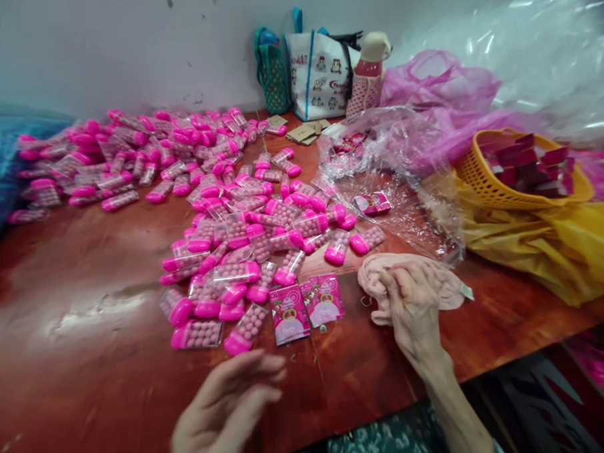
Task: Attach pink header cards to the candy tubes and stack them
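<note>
Two packets (pixel 290 314) flat on worktop (pixel 113 388); my right hand (pixel 413 305) clamped on cloth (pixel 445 286), cloth-handling step, I judge; left hand (pixel 230 406) seemingly empty, parted, next grasp calling for closure.

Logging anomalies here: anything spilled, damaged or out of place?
One small oddity: a tiny round bit lies loose on the table, just nearside of the two pink cards and apart from the packs; too small to identify. The wall has dark marks.

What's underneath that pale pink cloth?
The right hand grips the pale pink cloth on the reddish table. The table shows along the cloth's near edge; anything directly beneath is covered.
</note>
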`<action>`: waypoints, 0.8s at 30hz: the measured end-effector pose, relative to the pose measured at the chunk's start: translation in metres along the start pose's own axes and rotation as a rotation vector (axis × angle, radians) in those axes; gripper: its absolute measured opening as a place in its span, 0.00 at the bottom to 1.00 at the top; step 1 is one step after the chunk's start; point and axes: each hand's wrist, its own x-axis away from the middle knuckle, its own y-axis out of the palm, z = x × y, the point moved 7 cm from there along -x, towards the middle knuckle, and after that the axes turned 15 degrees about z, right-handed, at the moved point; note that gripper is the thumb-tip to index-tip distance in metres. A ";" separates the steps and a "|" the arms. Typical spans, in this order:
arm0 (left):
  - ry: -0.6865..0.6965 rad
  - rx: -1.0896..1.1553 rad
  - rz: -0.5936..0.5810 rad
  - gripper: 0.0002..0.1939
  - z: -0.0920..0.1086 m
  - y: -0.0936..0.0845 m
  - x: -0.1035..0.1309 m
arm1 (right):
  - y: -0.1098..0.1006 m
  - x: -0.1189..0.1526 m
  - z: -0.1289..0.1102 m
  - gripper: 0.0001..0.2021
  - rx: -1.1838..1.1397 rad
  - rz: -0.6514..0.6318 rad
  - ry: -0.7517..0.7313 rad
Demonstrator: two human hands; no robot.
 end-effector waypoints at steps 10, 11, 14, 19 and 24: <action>0.836 -0.707 -0.485 0.14 -0.005 0.233 0.054 | -0.011 -0.001 0.017 0.14 -0.276 0.027 0.141; 0.847 -0.725 -0.472 0.14 -0.008 0.237 0.049 | -0.011 -0.002 0.017 0.13 -0.283 0.027 0.137; 0.883 -0.742 -0.453 0.14 -0.007 0.237 0.041 | -0.011 -0.003 0.014 0.10 -0.289 0.042 0.126; 0.957 -0.699 -0.497 0.12 0.013 0.221 0.040 | -0.012 -0.003 0.014 0.10 -0.304 0.078 0.143; 1.025 -0.690 -0.320 0.14 0.043 0.212 0.009 | -0.013 -0.002 0.017 0.08 -0.313 0.115 0.155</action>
